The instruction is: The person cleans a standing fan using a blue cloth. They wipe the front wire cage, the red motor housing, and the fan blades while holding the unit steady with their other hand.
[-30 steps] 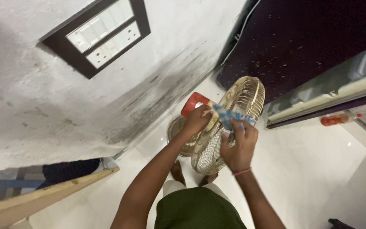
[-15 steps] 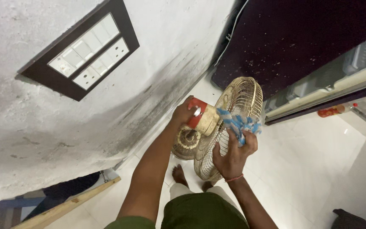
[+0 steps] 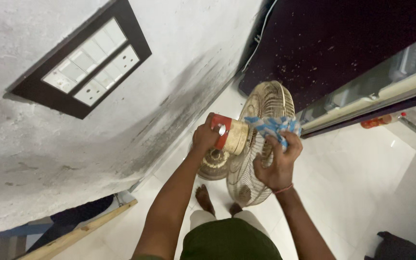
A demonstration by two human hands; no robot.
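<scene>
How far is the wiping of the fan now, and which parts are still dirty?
Nothing looks finished. The left hand grips the red-capped motor housing; the right hand presses a blue-and-white cloth on the wire fan guard. The guard and the round base look dull and dusty.

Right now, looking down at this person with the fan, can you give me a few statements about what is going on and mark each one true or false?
1. The right hand holds a blue and white cloth against the fan's wire cage. True.
2. The left hand rests on the floor. False: it grips the red and cream motor housing at the back of the fan.
3. The person is barefoot on a pale tiled floor. True.
4. The switch panel on the wall has a bright yellow frame. False: its frame is dark.
5. A red bottle lies near the base of the dark door. True.
</scene>
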